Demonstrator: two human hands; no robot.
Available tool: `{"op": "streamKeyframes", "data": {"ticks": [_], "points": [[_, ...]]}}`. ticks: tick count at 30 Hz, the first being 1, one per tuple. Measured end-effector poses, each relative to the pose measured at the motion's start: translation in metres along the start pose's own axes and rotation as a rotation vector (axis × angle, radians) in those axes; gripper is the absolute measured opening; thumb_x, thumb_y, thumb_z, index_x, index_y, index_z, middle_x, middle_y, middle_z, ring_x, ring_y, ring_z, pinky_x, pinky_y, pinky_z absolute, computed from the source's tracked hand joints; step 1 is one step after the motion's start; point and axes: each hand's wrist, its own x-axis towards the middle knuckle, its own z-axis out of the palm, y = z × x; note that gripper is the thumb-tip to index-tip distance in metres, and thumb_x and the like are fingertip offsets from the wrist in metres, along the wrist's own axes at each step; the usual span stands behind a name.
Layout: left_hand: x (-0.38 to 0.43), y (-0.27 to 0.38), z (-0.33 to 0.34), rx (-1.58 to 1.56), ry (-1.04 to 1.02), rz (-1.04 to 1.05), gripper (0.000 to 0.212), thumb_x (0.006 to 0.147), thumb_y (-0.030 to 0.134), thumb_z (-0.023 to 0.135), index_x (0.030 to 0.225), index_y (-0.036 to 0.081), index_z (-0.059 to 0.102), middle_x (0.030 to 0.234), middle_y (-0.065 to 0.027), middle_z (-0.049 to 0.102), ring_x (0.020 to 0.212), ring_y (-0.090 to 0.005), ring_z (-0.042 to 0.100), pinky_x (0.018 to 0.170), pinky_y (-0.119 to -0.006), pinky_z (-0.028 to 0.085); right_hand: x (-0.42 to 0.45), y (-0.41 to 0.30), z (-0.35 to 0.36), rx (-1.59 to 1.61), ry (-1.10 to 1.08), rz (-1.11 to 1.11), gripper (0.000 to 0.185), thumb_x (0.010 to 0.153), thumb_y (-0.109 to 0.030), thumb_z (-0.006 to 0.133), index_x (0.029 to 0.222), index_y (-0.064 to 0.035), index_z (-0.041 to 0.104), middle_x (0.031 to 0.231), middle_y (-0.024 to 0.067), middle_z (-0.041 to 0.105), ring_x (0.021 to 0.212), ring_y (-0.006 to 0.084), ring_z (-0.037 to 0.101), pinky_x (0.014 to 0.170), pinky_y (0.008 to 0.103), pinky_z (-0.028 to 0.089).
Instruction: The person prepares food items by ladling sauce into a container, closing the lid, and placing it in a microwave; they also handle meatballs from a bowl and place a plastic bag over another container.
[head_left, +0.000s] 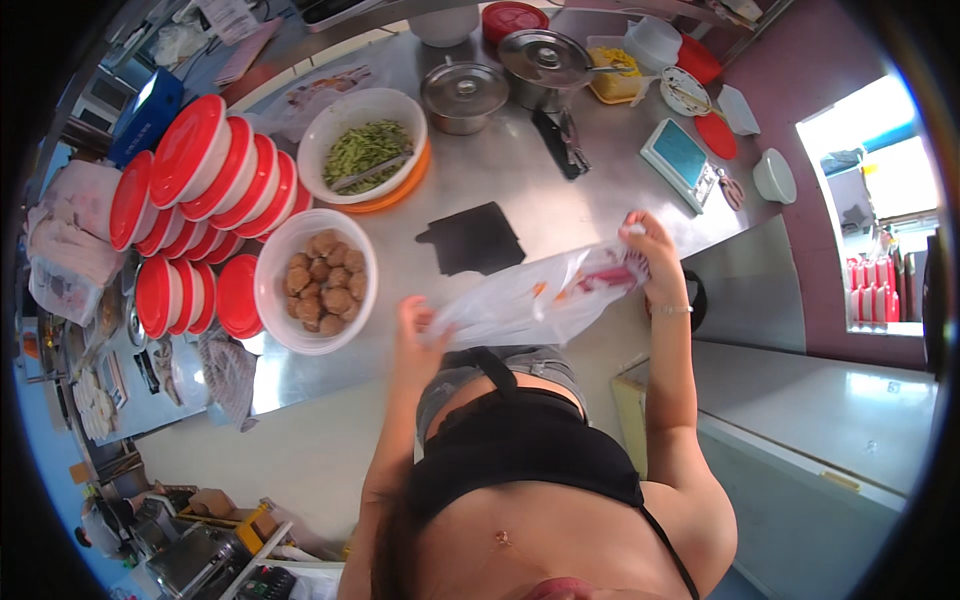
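Note:
A translucent plastic bag with printed writing and red and orange marks is stretched between my two hands. My left hand grips its lower left end, slightly blurred. At the upper right, my right hand pinches the other end between thumb and fingers. Behind the bag, a flat black object lies on the stainless steel table. Left of it, near my left hand, stands a white tub of brown meatballs. Beyond that, a white bowl holds shredded green vegetable with tongs.
Stacked tubs with red lids crowd the left side. At the back stand lidded steel pots and a container of yellow food. A digital scale and scissors lie at right. A white chest freezer stands right of me.

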Motion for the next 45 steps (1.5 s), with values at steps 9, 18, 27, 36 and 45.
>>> {"op": "streamKeyframes", "data": {"ticks": [9, 18, 27, 36, 45], "points": [[-0.002, 0.054, 0.081, 0.171, -0.351, -0.06, 0.063, 0.079, 0.025, 0.058, 0.13, 0.008, 0.025, 0.124, -0.0192, 0.042, 0.108, -0.0349, 0.046, 0.088, -0.042, 0.038, 0.225, 0.015, -0.123, -1.106, 0.086, -0.485, 0.018, 0.077, -0.012, 0.057, 0.091, -0.0011, 0.053, 0.082, 0.01, 0.058, 0.076, 0.0199, 0.056, 0.069, 0.0276, 0.043], [-0.139, 0.032, 0.062, 0.229, 0.396, -0.265, 0.013, 0.081, 0.014, 0.051, 0.085, 0.002, 0.054, 0.091, -0.0154, 0.057, 0.086, -0.0337, 0.052, 0.073, -0.039, 0.041, 0.115, 0.117, 0.106, -0.788, -0.8, -0.495, 0.017, 0.08, -0.008, 0.051, 0.097, -0.0044, 0.055, 0.082, 0.008, 0.06, 0.076, 0.0166, 0.058, 0.068, 0.0275, 0.045], [-0.248, -0.002, 0.043, 0.046, 0.948, -0.525, 0.024, 0.074, 0.021, 0.062, 0.064, 0.004, 0.049, 0.064, -0.011, 0.048, 0.065, -0.0285, 0.048, 0.06, -0.037, 0.038, -0.144, 0.203, 0.205, -0.841, -2.144, 0.074, 0.036, 0.082, -0.013, 0.055, 0.115, -0.0027, 0.046, 0.103, 0.0136, 0.057, 0.093, 0.0209, 0.055, 0.08, 0.0302, 0.042], [-0.427, -0.07, -0.125, 0.204, 1.012, -0.341, 0.015, 0.078, 0.019, 0.056, 0.087, 0.007, 0.053, 0.081, -0.0112, 0.056, 0.081, -0.0288, 0.053, 0.071, -0.037, 0.041, -0.183, 0.317, 0.325, -1.709, -2.038, -0.19, 0.036, 0.081, -0.026, 0.06, 0.107, -0.0011, 0.053, 0.102, 0.0144, 0.059, 0.088, 0.022, 0.059, 0.077, 0.0317, 0.044], [-0.602, -0.095, -0.299, 0.228, 1.325, -0.705, 0.018, 0.081, 0.019, 0.053, 0.091, 0.004, 0.053, 0.088, -0.012, 0.058, 0.085, -0.0281, 0.055, 0.074, -0.037, 0.043, -0.336, 0.398, 0.542, -1.456, -2.32, 0.108, 0.031, 0.084, -0.016, 0.056, 0.112, -0.0032, 0.049, 0.097, 0.0047, 0.056, 0.085, 0.0105, 0.051, 0.075, 0.0225, 0.041]]}}
